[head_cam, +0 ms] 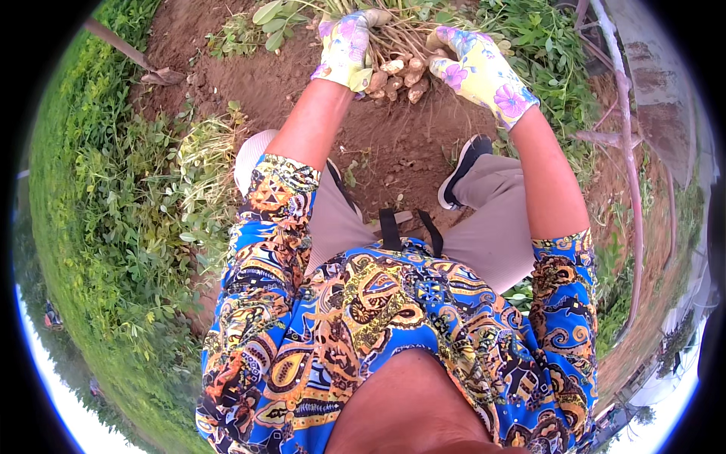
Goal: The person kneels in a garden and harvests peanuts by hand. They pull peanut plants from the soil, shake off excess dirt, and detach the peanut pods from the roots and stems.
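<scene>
A bunch of pulled peanut plants lies at the top middle, its thin stems [405,40] fanning away from me. Dirt-dusted peanut pods [397,76] hang in a cluster at the near end, fine roots trailing beside them. My left hand [347,48], in a pale flowered glove with soiled fingertips, grips the bunch on its left side. On the right, my right hand [482,74] wears a matching glove. Its thumb and fingers curl in against the pods and stems; their exact hold is partly hidden. A leaf [361,80] rests against the left glove's cuff.
Reddish bare soil [397,142] spreads between my shoes [468,170]. Green crop rows [108,244] run along the left, near a wooden handle [119,45] whose end meets the ground. Cut stalks [210,147] lie beside my left leg. Pale branches [624,125] rise at right.
</scene>
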Available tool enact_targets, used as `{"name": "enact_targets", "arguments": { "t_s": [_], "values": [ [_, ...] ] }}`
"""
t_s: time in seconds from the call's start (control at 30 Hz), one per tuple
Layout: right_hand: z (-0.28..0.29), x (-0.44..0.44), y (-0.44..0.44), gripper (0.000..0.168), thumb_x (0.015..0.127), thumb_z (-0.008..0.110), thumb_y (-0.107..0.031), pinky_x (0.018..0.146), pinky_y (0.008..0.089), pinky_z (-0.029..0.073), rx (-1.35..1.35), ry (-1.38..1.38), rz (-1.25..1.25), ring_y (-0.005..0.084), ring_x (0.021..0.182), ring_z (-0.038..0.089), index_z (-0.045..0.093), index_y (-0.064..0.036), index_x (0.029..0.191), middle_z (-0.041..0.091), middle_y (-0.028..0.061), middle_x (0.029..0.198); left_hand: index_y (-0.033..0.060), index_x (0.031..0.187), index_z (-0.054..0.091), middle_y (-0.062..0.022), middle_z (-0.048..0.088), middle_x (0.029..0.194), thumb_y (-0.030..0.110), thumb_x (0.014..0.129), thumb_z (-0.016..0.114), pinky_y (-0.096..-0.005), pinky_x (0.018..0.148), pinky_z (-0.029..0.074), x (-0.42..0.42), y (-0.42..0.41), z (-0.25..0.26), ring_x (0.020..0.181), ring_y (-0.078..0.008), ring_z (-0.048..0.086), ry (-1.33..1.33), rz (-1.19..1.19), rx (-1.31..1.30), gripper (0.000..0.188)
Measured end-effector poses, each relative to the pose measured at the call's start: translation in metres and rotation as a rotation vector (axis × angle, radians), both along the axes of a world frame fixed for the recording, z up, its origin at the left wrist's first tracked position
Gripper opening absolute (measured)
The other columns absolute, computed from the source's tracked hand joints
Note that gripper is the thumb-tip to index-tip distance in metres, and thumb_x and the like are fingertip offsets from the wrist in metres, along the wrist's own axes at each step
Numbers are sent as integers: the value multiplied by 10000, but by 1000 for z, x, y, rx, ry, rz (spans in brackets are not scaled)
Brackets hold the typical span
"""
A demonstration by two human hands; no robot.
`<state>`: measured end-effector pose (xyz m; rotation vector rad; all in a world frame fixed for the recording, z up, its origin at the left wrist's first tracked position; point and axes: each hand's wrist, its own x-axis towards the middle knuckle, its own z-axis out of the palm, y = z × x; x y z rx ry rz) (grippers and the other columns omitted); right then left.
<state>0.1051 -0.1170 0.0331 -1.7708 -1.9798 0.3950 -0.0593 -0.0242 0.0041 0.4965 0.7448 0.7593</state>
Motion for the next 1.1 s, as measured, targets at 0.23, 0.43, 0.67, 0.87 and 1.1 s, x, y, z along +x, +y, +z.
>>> {"name": "enact_targets", "arguments": {
  "t_s": [0.23, 0.43, 0.67, 0.87, 1.1],
  "values": [
    [-14, -5, 4, 399, 887, 467, -286, 963, 427, 394, -29, 100, 5, 354, 1074, 553, 554, -42, 1190, 618, 188, 1106, -96, 905, 530, -243, 594, 621, 266, 902, 385, -348, 300, 442, -8, -8, 13, 402, -355, 542, -111, -264, -26, 390],
    [-11, -1, 15, 248, 879, 540, -142, 835, 281, 459, 14, 398, -40, 151, 936, 606, 621, -11, 1073, 662, 88, 1003, -100, 941, 553, -237, 597, 636, 261, 895, 392, -349, 313, 451, -7, -13, 20, 415, -342, 555, 36, -40, 64, 398],
    [5, -2, 8, 248, 898, 526, -174, 850, 341, 463, -93, 466, 4, 245, 965, 595, 633, -52, 1085, 654, 111, 1015, -50, 993, 633, -162, 657, 921, 101, 848, 490, -349, 731, 551, -8, -4, 5, 776, -239, 656, 298, 238, 366, 254],
    [4, -5, 4, 338, 858, 546, -149, 769, 389, 501, 207, -190, 238, 305, 911, 620, 572, -176, 1194, 646, 105, 1043, -40, 1028, 633, -135, 660, 949, 144, 878, 481, -323, 758, 533, -6, -10, 2, 832, -214, 645, 293, 139, 409, 282],
    [7, -7, -5, 199, 845, 577, -208, 710, 379, 501, 107, -315, 1, 291, 840, 635, 596, -80, 995, 651, 129, 947, -36, 980, 657, -140, 660, 934, 121, 851, 523, -327, 727, 531, -7, -9, 0, 801, -205, 642, 343, 201, 443, 243]
  ]
}}
